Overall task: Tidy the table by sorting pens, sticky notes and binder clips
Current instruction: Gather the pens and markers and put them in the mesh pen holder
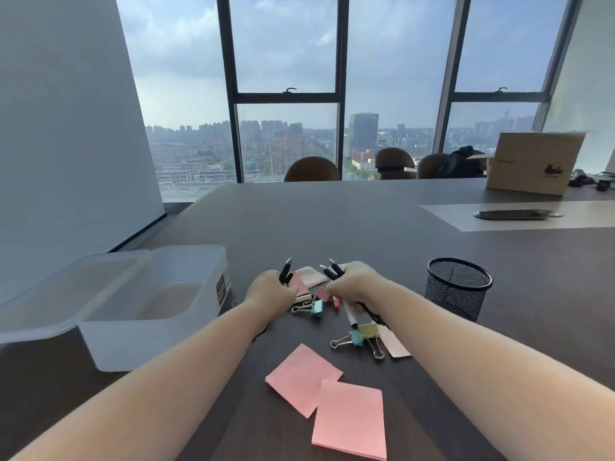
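My left hand (pixel 271 294) is closed around one black pen (pixel 285 271) whose tip points up and away. My right hand (pixel 354 282) grips several pens (pixel 332 269) in a bundle, tips up, barrels (pixel 350 316) sticking out below the fist. Between and under the hands lie small sticky notes (pixel 311 276) and colourful binder clips (pixel 316 308). More binder clips (pixel 361 337) lie nearer me, beside a beige note (pixel 394 344). Two pink sticky note pads (pixel 349 419) rest at the table's front. A black mesh pen cup (pixel 457 287) stands to the right.
A translucent plastic box (pixel 149 307) with its lid (pixel 66 291) leaning across it stands to the left on the dark table (pixel 332 221). A cardboard box (pixel 532 163) and cables sit far right. Brown chairs (pixel 312 169) line the far edge before the windows.
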### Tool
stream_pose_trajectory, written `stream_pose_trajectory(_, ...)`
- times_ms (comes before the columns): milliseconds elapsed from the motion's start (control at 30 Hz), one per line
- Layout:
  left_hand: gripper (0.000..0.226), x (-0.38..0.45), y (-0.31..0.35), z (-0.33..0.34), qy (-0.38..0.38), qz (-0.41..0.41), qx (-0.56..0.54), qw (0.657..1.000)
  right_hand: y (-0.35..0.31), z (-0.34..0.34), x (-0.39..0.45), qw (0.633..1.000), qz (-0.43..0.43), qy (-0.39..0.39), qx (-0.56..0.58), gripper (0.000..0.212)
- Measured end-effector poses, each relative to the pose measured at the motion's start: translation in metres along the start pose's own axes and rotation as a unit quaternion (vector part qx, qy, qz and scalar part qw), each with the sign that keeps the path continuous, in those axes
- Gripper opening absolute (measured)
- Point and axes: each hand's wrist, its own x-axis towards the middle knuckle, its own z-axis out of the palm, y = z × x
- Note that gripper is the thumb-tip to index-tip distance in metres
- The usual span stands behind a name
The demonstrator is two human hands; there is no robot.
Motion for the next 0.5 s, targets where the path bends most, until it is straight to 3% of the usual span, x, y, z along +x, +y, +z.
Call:
stream_pose_trajectory(67, 0.021, 0.007, 0.007, 0.005, -0.015, -0.008, -0.006, 1.0, 0.006, -0.017, 0.006, 1.0, 0.017, 0.007, -0.006, 0.003)
stream_pose_trajectory(267, 0.011, 0.025, 0.038, 0.024, -0.062, -0.017, 0.002, 0.998, 0.03, -0.046, 0.016, 0.988, 0.06, -0.011, -0.141, 0.024)
stream_pose_trajectory(433, 0.03, 0.028, 0.061, 0.045, -0.09, -0.007, 0.063, 0.994, 0.042, -0.045, 0.024, 0.988, 0.072, 0.007, -0.14, 0.009)
stream_pose_trajectory(500, 0.026, 0.029, 0.067, 0.051, -0.103, 0.002, 0.109, 0.989, 0.043, -0.042, 0.028, 0.987, 0.08, -0.01, -0.142, 0.016)
